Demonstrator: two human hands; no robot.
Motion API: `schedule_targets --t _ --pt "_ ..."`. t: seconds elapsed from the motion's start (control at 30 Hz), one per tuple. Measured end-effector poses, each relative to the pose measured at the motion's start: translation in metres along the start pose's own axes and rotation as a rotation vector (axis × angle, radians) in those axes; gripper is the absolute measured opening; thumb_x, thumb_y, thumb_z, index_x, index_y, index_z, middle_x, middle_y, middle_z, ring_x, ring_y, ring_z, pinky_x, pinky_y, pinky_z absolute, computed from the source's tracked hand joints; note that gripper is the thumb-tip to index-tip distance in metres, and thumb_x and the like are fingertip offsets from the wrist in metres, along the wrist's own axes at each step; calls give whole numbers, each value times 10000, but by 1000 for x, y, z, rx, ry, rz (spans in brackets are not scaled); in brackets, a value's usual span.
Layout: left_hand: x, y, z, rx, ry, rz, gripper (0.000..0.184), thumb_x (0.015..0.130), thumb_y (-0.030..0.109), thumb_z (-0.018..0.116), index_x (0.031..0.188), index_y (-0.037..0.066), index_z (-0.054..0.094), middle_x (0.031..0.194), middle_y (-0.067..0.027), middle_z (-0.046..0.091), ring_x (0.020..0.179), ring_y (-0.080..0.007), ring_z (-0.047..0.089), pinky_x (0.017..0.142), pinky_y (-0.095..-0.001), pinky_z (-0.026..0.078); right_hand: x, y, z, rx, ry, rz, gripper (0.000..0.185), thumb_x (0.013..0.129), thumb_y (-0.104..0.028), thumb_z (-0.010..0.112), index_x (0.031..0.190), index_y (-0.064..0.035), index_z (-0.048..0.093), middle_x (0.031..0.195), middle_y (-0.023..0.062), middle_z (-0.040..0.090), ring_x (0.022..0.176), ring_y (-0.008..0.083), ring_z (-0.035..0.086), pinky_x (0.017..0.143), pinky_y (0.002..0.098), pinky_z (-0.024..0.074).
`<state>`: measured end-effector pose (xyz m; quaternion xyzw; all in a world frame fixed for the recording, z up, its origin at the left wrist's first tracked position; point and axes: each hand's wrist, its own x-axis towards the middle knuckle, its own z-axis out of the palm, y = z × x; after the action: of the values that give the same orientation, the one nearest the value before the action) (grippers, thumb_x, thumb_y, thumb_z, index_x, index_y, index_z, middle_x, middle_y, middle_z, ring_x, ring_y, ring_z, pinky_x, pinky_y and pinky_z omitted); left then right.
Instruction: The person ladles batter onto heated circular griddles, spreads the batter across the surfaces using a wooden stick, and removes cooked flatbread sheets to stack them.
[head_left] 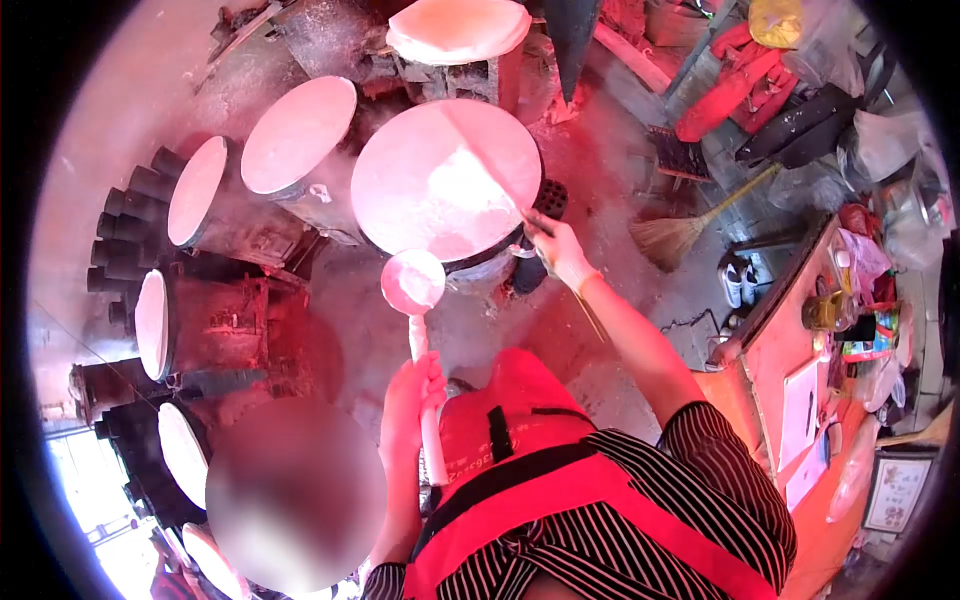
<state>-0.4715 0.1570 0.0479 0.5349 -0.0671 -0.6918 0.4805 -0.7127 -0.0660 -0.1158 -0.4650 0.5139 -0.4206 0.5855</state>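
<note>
A round griddle (390, 190) stands in front of me, its top covered by a pale layer with a bright white patch near the middle. My right hand (560, 252) is closed at the griddle's right edge around the dark handle of a long, thin scraper (527, 212), which seems to lie across the surface. A thin stick (592, 316) shows below that wrist. Lower down, my left hand (412, 395) wraps round the pale handle of a ladle (412, 283). Its round bowl holds some white stuff and is just below the griddle's near rim.
More round-topped stoves curve along the left, including one (300, 135) beside the griddle; another (458, 30) is behind it. A broom (690, 230) and shoes (738, 283) are on the right floor. A table (750, 350) with jars and bags stands at right. A blurred patch covers the lower left.
</note>
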Motion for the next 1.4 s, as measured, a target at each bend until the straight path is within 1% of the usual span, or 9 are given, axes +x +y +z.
schedule_targets --t 0.27,0.5,0.63,0.73,0.9,0.93,1.17,1.33,1.4 --pt "124 38 32 293 36 177 116 881 119 536 843 30 472 692 -20 466 521 -107 451 448 -211 358 -42 42 -34 -119 151 -331 321 922 -102 571 1243 -117 586 777 -78 517 508 13 347 442 195 252" --pt "203 0 59 -22 -172 80 130 843 102 516 909 -7 488 681 -44 449 572 -144 487 532 -266 414 -75 6 28 357 -170 346 343 936 -191 540 1278 -207 548 521 -79 339 371 58 302 348 241 227" --pt "99 69 80 123 0 185 208 901 70 490 1097 -1 479 696 -37 466 534 -130 463 462 -246 400 -78 -68 13 365 -297 484 429 887 -61 464 1286 -201 537 513 -29 413 353 89 320 331 265 242" --pt "73 59 18 -370 -421 -145 233 973 129 433 1175 20 474 680 0 433 495 -68 402 378 -190 340 -42 -82 -13 266 -3 285 497 821 -15 453 1288 -157 544 566 7 506 393 90 386 359 255 293" --pt "67 89 9 -325 -168 -361 114 933 70 491 1018 0 463 648 20 390 462 -37 348 330 -157 253 -76 6 12 -503 -118 -361 389 919 -181 549 1306 -156 521 1134 123 642 964 202 639 846 278 461" --pt "68 87 -1 -341 -151 -369 104 930 67 495 1005 4 461 655 21 391 469 -35 350 334 -154 254 -105 -17 20 -575 -268 -70 378 915 -197 562 1291 -179 534 1149 161 617 1037 189 619 875 280 448" --pt "39 108 -89 -340 -150 -270 180 949 98 478 1103 7 454 690 25 399 481 -19 346 346 -146 264 -144 -22 47 -627 189 28 369 912 -108 550 1274 -34 528 1162 83 631 980 105 572 844 250 440" --pt "-49 146 -193 -902 -441 -196 353 962 152 475 1267 -5 395 653 -2 386 423 -48 328 298 -168 232 -191 -59 150 -662 -76 260 374 922 -85 514 1292 -33 510 1169 52 623 1017 101 547 859 237 426" --pt "-69 157 -221 -538 -242 94 337 953 146 487 1243 -6 408 634 14 380 433 -49 336 308 -175 226 -181 -59 200 -569 -98 172 394 923 -84 519 1312 -29 487 1176 63 606 1027 103 537 882 243 424"
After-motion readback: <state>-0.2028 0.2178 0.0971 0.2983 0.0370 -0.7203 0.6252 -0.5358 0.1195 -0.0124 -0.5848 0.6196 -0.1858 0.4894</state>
